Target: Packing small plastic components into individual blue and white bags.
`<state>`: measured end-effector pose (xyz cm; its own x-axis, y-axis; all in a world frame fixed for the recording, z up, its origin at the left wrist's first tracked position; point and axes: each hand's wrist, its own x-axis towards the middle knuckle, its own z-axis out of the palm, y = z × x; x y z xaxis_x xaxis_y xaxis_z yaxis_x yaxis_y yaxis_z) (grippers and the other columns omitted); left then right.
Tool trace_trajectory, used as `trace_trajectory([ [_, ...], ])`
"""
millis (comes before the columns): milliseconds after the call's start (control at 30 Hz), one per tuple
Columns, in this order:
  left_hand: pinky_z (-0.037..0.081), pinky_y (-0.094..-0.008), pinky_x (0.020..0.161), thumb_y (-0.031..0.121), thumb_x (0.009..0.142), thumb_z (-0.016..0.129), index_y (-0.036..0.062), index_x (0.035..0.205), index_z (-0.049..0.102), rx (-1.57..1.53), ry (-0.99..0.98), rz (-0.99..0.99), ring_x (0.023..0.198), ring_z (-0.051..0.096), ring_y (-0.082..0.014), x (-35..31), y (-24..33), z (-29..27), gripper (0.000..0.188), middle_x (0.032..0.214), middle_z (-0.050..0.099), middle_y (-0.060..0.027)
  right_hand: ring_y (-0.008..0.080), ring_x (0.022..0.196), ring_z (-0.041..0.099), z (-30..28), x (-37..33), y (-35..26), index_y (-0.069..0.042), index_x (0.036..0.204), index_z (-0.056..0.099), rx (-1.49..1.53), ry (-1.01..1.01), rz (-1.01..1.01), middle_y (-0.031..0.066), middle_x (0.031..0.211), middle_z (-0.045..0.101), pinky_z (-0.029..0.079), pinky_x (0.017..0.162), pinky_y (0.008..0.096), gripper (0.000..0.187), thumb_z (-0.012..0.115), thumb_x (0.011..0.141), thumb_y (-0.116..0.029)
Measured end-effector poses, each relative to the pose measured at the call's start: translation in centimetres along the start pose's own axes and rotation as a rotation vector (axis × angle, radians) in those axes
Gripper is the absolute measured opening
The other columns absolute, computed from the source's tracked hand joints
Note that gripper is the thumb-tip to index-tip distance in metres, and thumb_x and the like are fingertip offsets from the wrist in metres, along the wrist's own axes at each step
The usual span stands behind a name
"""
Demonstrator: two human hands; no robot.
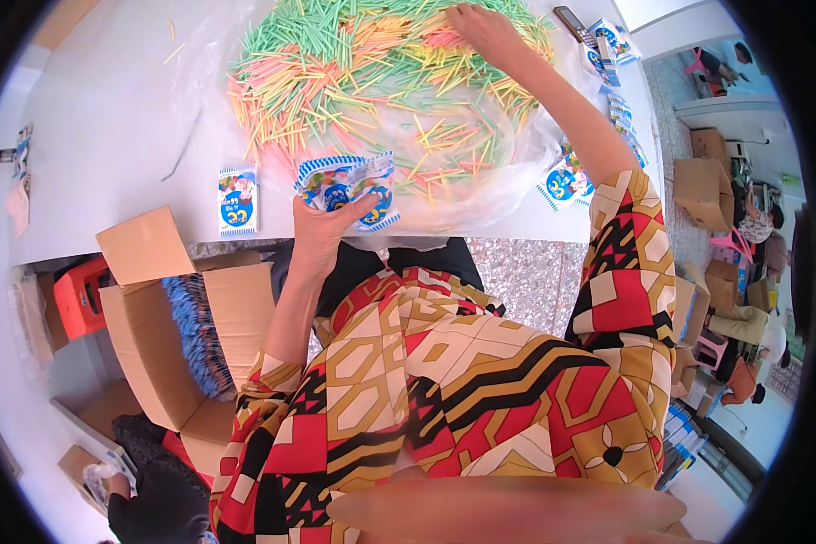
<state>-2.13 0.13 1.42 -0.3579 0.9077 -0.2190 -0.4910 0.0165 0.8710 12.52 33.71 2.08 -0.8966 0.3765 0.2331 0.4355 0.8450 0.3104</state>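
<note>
My left hand [322, 231] is closed round a blue-and-white printed plastic packet [349, 189] at the table's front edge, its striped top raised and spread. Far across the table, my right hand [483, 32] reaches into a big heap of thin pastel sticks [335, 68], green, yellow, pink and orange. Its fingertips touch the heap, and whether they hold any sticks I cannot make out. The sticks lie on a clear plastic sheet [499, 177]. Left of my left hand, one flat packet [238, 199] of the same kind lies on the white table.
More packets [567, 177] lie under my right forearm and along the right edge, near a dark phone [575, 25]. Below left, an open cardboard box [145, 335] holds a row of blue packets [195, 331]. People and cartons [703, 192] are at the far right; another person [159, 480] is lower left.
</note>
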Motion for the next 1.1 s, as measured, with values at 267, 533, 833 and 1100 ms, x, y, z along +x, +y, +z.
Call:
trace_trajectory([
  [267, 0.053, -0.0309, 0.079, -0.006, 0.070, 0.073, 0.0015, 0.102, 0.056, 0.003, -0.021, 0.010, 0.091, 0.063, -0.0173, -0.2, 0.1, 0.1, 0.037, 0.097, 0.063, -0.0081, 0.0290, 0.087, 0.057, 1.1, -0.9, 1.1, -0.004, 0.093, 0.056, 0.232, 0.367, -0.153, 0.0139, 0.095, 0.056, 0.048, 0.070, 0.0364, 0.020, 0.054, 0.074, -0.004],
  [533, 0.053, -0.0306, 0.077, -0.007, 0.070, 0.072, 0.0015, 0.103, 0.056, 0.014, -0.029, 0.038, 0.089, 0.063, -0.0169, -0.5, 0.2, 0.5, 0.038, 0.098, 0.063, -0.0089, 0.0252, 0.065, 0.059, -2.9, -2.7, 1.5, -0.002, 0.073, 0.060, 0.514, 0.233, 0.384, 0.0111, 0.071, 0.060, 0.048, 0.060, 0.0337, 0.009, 0.056, 0.079, -0.008],
  [833, 0.053, -0.0293, 0.074, -0.005, 0.068, 0.074, -0.0006, 0.099, 0.059, 0.104, -0.039, 0.076, 0.082, 0.064, -0.0147, -0.4, 0.4, 1.7, 0.035, 0.092, 0.065, -0.0081, 0.0027, 0.060, 0.051, -2.1, -9.4, -5.9, -0.008, 0.092, 0.065, 1.295, -0.068, 0.503, -0.0036, 0.067, 0.056, 0.044, 0.057, 0.0213, 0.015, 0.062, 0.086, -0.022],
  [1100, 0.052, -0.0258, 0.071, -0.003, 0.068, 0.075, -0.0021, 0.098, 0.060, 0.173, -0.080, 0.129, 0.078, 0.063, -0.0121, -0.3, 0.3, 2.3, 0.034, 0.091, 0.066, -0.0074, 0.0020, 0.056, 0.045, -2.9, -10.9, -7.7, -0.006, 0.089, 0.063, 1.103, 0.078, 0.423, -0.0041, 0.064, 0.052, 0.038, 0.051, 0.0194, 0.012, 0.062, 0.086, -0.018],
])
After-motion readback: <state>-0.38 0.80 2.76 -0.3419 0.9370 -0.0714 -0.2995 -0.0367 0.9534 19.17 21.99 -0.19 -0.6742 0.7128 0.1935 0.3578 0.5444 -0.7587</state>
